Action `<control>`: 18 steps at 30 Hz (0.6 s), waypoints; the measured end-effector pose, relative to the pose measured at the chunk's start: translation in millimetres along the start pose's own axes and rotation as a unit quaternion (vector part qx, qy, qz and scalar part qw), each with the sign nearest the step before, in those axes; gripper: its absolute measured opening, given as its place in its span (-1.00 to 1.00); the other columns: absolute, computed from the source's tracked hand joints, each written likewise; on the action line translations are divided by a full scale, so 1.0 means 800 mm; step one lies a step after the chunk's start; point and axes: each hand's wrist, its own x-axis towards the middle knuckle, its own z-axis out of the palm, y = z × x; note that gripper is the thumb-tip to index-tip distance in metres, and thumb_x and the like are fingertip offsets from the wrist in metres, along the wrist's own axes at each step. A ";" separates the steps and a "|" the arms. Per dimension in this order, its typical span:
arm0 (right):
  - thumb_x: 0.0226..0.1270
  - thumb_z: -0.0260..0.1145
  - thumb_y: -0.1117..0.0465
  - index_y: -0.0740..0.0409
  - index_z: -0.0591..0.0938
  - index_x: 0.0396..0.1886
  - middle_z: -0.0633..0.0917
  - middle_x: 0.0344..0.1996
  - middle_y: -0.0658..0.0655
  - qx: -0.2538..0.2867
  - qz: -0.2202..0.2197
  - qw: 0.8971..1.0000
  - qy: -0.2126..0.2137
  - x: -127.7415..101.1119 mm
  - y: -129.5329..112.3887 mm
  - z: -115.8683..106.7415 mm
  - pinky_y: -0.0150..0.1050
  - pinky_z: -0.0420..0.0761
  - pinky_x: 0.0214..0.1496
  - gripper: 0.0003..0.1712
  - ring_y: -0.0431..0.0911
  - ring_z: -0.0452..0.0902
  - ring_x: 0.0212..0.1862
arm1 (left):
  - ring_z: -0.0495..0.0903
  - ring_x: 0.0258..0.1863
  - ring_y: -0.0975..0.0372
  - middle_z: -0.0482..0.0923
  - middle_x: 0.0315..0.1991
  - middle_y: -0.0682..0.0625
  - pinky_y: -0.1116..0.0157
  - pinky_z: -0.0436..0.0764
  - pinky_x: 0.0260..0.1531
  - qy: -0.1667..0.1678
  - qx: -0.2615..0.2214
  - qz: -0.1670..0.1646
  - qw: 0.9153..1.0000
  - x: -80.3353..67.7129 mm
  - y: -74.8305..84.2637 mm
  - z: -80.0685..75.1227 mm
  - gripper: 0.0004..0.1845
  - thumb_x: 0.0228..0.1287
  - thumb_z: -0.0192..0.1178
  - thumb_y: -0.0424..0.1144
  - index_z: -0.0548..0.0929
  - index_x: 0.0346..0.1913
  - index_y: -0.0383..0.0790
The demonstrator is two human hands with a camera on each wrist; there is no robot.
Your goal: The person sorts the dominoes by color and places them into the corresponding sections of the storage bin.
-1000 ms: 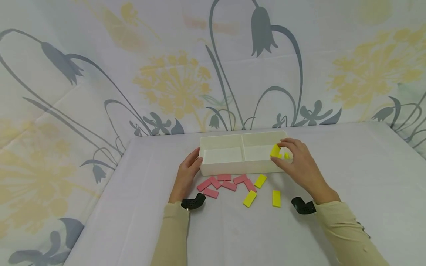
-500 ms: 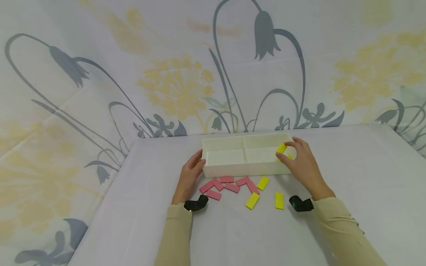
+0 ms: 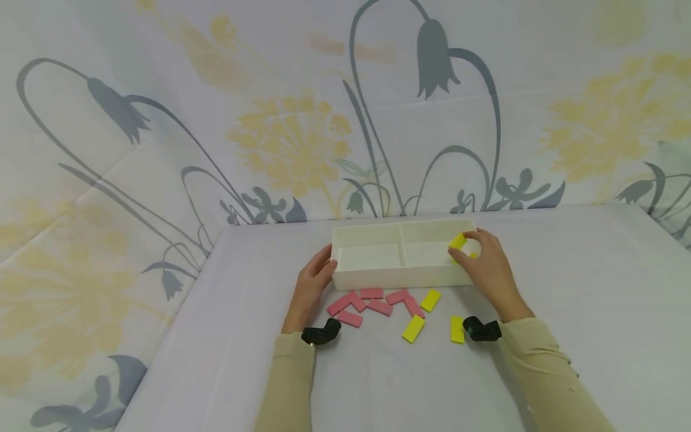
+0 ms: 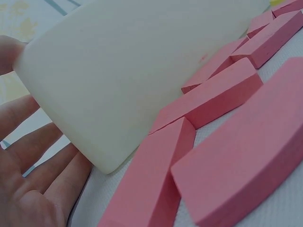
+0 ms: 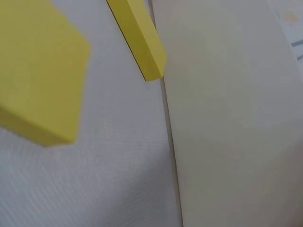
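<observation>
Right hand [image 3: 488, 264] pinching yellow block [image 3: 457, 241] over white tray [image 3: 378, 277] — left hand [image 3: 313, 285], fingers relaxed, touching its end

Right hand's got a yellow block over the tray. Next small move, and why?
Probably lower and release: the right hand pinches the yellow block above the white tray's right compartment, and the left hand steadies the tray's left end.

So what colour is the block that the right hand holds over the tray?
Yellow block; the head view shows it best.
</observation>
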 end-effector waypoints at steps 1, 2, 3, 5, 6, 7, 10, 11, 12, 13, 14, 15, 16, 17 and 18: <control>0.21 0.12 -0.14 0.35 0.29 0.17 0.06 0.29 0.37 0.001 0.001 1.000 0.000 0.000 0.001 0.001 0.19 0.06 0.18 -0.25 0.26 -0.05 0.28 | 0.24 0.21 0.24 0.20 0.28 0.00 0.21 0.29 0.12 0.000 0.002 -0.001 1.000 0.000 0.000 0.000 -0.47 0.31 -0.02 -0.07 0.23 0.31 -0.08; 0.21 0.12 -0.14 0.35 0.29 0.18 0.07 0.29 0.37 0.002 0.003 1.000 0.000 0.000 0.002 0.002 0.19 0.05 0.18 -0.25 0.26 -0.05 0.28 | 0.23 0.21 0.23 0.20 0.28 0.00 0.21 0.29 0.12 0.001 0.002 0.000 1.000 0.000 -0.001 0.000 -0.47 0.31 -0.02 -0.07 0.23 0.31 -0.08; 0.21 0.12 -0.14 0.34 0.28 0.18 0.07 0.29 0.36 0.003 0.004 1.000 0.001 0.000 0.003 0.003 0.19 0.05 0.18 -0.26 0.26 -0.05 0.28 | 0.23 0.21 0.23 0.20 0.28 0.00 0.21 0.29 0.12 0.002 0.002 0.000 1.000 0.000 -0.001 0.000 -0.48 0.31 -0.01 -0.07 0.24 0.31 -0.07; 0.21 0.12 -0.14 0.33 0.29 0.18 0.08 0.29 0.36 0.004 0.004 1.000 0.004 0.000 0.003 0.003 0.19 0.05 0.19 -0.26 0.26 -0.04 0.28 | 0.24 0.21 0.22 0.21 0.28 0.00 0.21 0.29 0.12 0.003 0.000 0.002 1.000 0.001 -0.002 0.000 -0.48 0.31 -0.01 -0.08 0.24 0.30 -0.07; 0.21 0.12 -0.14 0.33 0.29 0.18 0.08 0.28 0.36 0.005 0.004 1.000 0.005 0.001 0.004 0.004 0.19 0.05 0.19 -0.26 0.25 -0.04 0.28 | 0.24 0.21 0.23 0.21 0.28 0.00 0.22 0.29 0.12 0.004 0.002 0.003 1.000 0.001 -0.001 0.000 -0.48 0.31 -0.02 -0.08 0.24 0.30 -0.07; 0.21 0.12 -0.14 0.33 0.29 0.18 0.08 0.28 0.36 0.005 0.005 1.000 0.006 0.001 0.004 0.004 0.18 0.05 0.19 -0.26 0.25 -0.04 0.28 | 0.24 0.20 0.24 0.21 0.27 0.01 0.22 0.29 0.12 0.005 0.002 0.003 1.000 0.001 -0.001 0.000 -0.49 0.31 -0.02 -0.08 0.25 0.30 -0.07; 0.21 0.12 -0.14 0.33 0.29 0.18 0.09 0.28 0.36 0.009 0.007 1.000 0.009 0.001 0.005 0.006 0.17 0.05 0.20 -0.25 0.24 -0.04 0.28 | 0.26 0.18 0.28 0.23 0.26 0.07 0.24 0.30 0.11 0.007 0.002 -0.002 1.000 0.003 -0.006 -0.002 -0.49 0.30 -0.01 -0.07 0.25 0.29 -0.04; 0.21 0.12 -0.15 0.33 0.30 0.18 0.09 0.28 0.36 0.009 0.008 1.000 0.010 0.001 0.005 0.007 0.17 0.05 0.20 -0.25 0.24 -0.03 0.28 | 0.27 0.17 0.29 0.23 0.25 0.09 0.24 0.31 0.10 0.008 0.001 -0.003 1.000 0.005 -0.010 -0.002 -0.49 0.30 -0.01 -0.05 0.26 0.29 -0.01; 0.20 0.12 -0.15 0.33 0.30 0.18 0.10 0.28 0.36 0.010 0.009 1.000 0.010 0.000 0.006 0.007 0.16 0.05 0.20 -0.25 0.24 -0.03 0.28 | 0.26 0.17 0.30 0.23 0.25 0.10 0.24 0.30 0.11 0.008 -0.001 -0.004 1.000 0.006 -0.014 -0.003 -0.49 0.29 0.00 -0.03 0.26 0.29 0.00; 0.20 0.12 -0.15 0.32 0.30 0.18 0.11 0.27 0.36 0.010 0.011 1.000 0.010 0.000 0.007 0.007 0.16 0.05 0.20 -0.25 0.24 -0.03 0.28 | 0.26 0.17 0.31 0.24 0.24 0.12 0.24 0.30 0.11 0.008 -0.002 -0.005 1.000 0.008 -0.018 -0.003 -0.48 0.28 0.01 0.00 0.26 0.29 0.03; 0.20 0.12 -0.16 0.32 0.30 0.18 0.11 0.27 0.36 0.011 0.012 1.000 0.011 0.000 0.008 0.007 0.16 0.05 0.20 -0.25 0.24 -0.02 0.28 | 0.26 0.17 0.31 0.24 0.24 0.13 0.24 0.30 0.11 0.008 -0.005 -0.006 1.000 0.011 -0.023 -0.004 -0.48 0.27 0.01 0.01 0.27 0.28 0.06; 0.20 0.12 -0.16 0.32 0.30 0.18 0.12 0.26 0.37 0.011 0.014 1.000 0.012 0.001 0.008 0.007 0.15 0.05 0.20 -0.25 0.24 -0.02 0.27 | 0.26 0.17 0.31 0.23 0.25 0.13 0.23 0.30 0.11 0.007 -0.007 -0.006 1.000 0.013 -0.027 -0.005 -0.48 0.26 0.01 0.02 0.27 0.28 0.07; 0.20 0.12 -0.16 0.32 0.31 0.18 0.12 0.26 0.37 0.012 0.014 1.000 0.012 0.001 0.009 0.007 0.15 0.05 0.20 -0.25 0.24 -0.01 0.27 | 0.26 0.17 0.31 0.23 0.25 0.12 0.22 0.30 0.11 0.007 -0.008 -0.004 1.000 0.015 -0.031 -0.005 -0.47 0.26 0.02 0.03 0.27 0.28 0.07; 0.20 0.12 -0.16 0.31 0.31 0.18 0.13 0.25 0.37 0.012 0.015 1.000 0.012 0.001 0.009 0.007 0.15 0.05 0.20 -0.25 0.23 -0.01 0.27 | 0.27 0.17 0.31 0.23 0.25 0.12 0.22 0.30 0.11 0.008 -0.011 0.000 1.000 0.016 -0.032 -0.004 -0.47 0.25 0.02 0.03 0.27 0.28 0.09; 0.21 0.11 -0.17 0.30 0.31 0.19 0.13 0.25 0.37 0.012 0.015 1.000 0.012 0.002 0.009 0.006 0.15 0.05 0.20 -0.25 0.24 -0.01 0.27 | 0.27 0.17 0.31 0.24 0.25 0.12 0.21 0.30 0.11 0.009 -0.010 0.003 1.000 0.016 -0.032 -0.004 -0.48 0.25 0.02 0.03 0.28 0.27 0.09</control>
